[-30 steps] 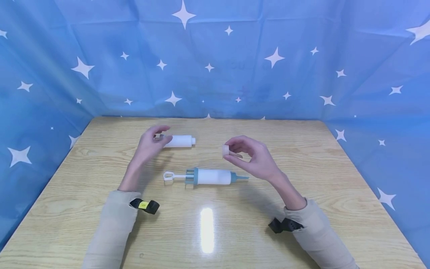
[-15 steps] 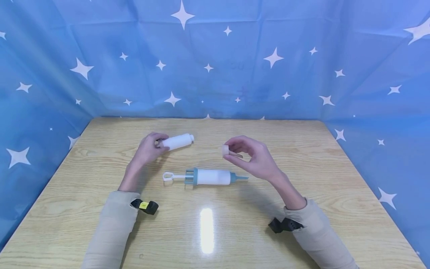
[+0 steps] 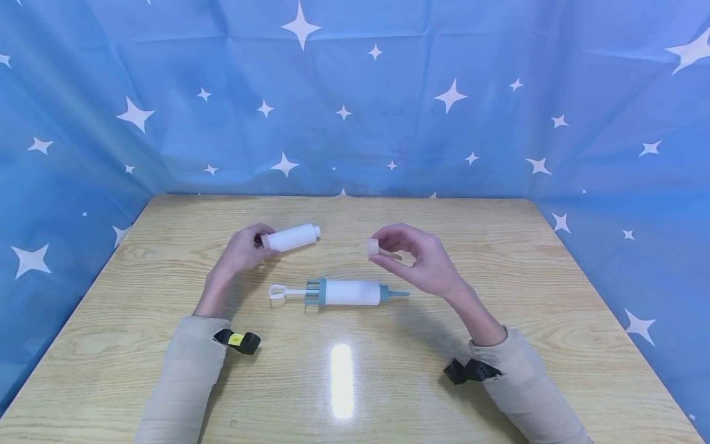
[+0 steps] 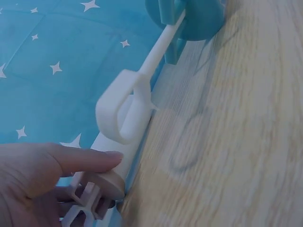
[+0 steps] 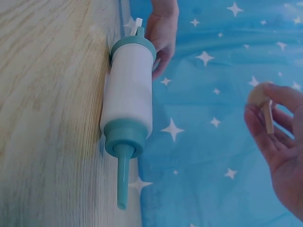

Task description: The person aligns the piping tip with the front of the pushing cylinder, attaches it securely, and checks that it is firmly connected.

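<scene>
My left hand (image 3: 241, 251) grips the left end of a white, syringe-like tube (image 3: 295, 237), thumb on the near side; the tube lies aslant, its narrow neck toward the right. In the left wrist view, a beige collar (image 4: 109, 185) with finger loops shows at the gripped end. My right hand (image 3: 424, 262) pinches a small beige nozzle cap (image 3: 373, 248) between thumb and fingertips, above the table, its thin spout toward the palm. Between the hands and nearer me lies a second large syringe (image 3: 353, 292), with white barrel, teal fittings, and a white ring-handled plunger (image 3: 279, 291).
All of this is on a wood-grain table (image 3: 277, 382). A blue curtain with white stars (image 3: 344, 74) hangs behind the table and along its sides. A bright light reflection shows on the table's near part.
My left hand has closed on the white tube's end and drawn that end slightly toward me, tilting the tube. The right hand with the nozzle cap has stayed still.
</scene>
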